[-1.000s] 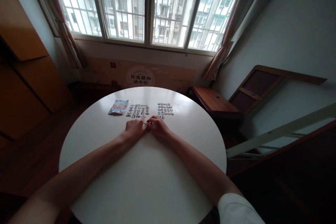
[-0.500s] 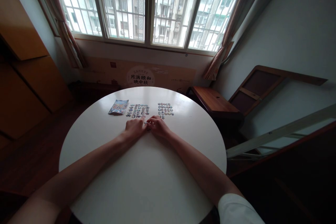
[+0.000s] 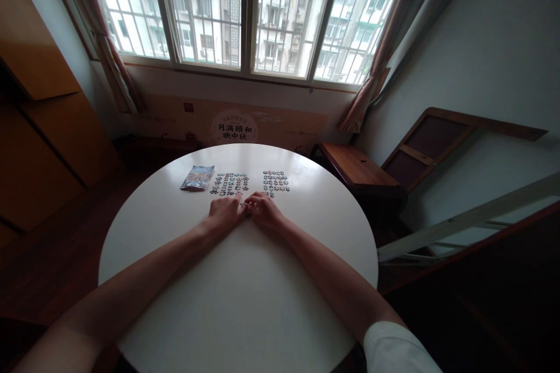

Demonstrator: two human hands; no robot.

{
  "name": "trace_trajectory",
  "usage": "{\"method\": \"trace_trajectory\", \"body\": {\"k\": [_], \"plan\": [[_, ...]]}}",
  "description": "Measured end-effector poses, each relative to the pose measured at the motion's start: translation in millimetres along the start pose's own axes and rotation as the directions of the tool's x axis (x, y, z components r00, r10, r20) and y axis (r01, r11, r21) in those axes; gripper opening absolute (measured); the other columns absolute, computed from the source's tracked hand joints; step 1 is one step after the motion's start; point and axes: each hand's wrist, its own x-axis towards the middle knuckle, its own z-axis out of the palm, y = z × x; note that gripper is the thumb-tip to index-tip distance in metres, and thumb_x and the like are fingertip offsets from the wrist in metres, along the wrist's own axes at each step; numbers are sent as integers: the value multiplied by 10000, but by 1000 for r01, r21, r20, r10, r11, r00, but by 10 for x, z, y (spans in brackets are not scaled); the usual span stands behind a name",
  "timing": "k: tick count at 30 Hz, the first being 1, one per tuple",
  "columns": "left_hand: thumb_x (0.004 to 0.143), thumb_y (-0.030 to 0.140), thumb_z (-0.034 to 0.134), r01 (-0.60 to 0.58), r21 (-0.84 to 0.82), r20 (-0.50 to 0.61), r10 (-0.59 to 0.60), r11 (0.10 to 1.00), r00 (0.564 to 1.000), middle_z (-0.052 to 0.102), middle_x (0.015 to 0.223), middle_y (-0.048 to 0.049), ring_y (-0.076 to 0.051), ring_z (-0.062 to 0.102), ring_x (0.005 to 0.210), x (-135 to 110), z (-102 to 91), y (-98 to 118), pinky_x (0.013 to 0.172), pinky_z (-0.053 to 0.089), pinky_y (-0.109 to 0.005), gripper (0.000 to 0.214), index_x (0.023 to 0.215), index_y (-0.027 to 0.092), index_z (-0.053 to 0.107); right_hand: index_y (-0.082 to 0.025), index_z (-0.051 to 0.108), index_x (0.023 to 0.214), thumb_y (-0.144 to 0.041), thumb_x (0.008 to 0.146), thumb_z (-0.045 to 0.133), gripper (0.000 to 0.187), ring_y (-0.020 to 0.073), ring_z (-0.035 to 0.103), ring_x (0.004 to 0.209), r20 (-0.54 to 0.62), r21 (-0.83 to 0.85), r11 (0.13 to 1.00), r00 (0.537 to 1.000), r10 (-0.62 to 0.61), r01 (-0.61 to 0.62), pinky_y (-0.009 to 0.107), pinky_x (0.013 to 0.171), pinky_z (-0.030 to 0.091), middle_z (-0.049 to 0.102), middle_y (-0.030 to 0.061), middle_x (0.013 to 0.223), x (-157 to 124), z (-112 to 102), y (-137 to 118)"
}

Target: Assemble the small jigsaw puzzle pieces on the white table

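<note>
On the counter (image 3: 245, 297), the left hand (image 3: 224, 210) and right hand (image 3: 263, 208) are close together at small pieces (image 3: 248, 215); whether either grip grasps one, I cannot tell. Beyond lie a left cluster (image 3: 230, 185), beside a packet (image 3: 198, 178), and a right cluster (image 3: 275, 181).

Daylight from the window (image 3: 248, 17) glares, laying pale sheen across the worktop (image 3: 240, 297); the lower corners lie dark, edges stretched wide.
</note>
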Motion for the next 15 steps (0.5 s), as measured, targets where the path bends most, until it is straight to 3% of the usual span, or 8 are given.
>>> {"method": "trace_trajectory", "body": {"k": [11,15], "plan": [[893,457,348,-29,3,-46,29,1000,999,679,973,-140,-270,634,913,57,82,-32,744,431,-327,456,1200,178,538,-181,705,910,-149,808,571,172,162,552,848,10,5,1000,1000,5,-5,286,812,411,637,56,876,0,-12,-8],[893,454,341,-28,10,-49,29,1000,998,680,970,-144,-281,633,918,51,66,-27,731,436,-334,494,1278,181,484,-181,704,908,-165,812,574,162,161,556,845,8,7,1000,1000,11,-11,287,812,412,637,55,870,-2,-6,-6]]}}
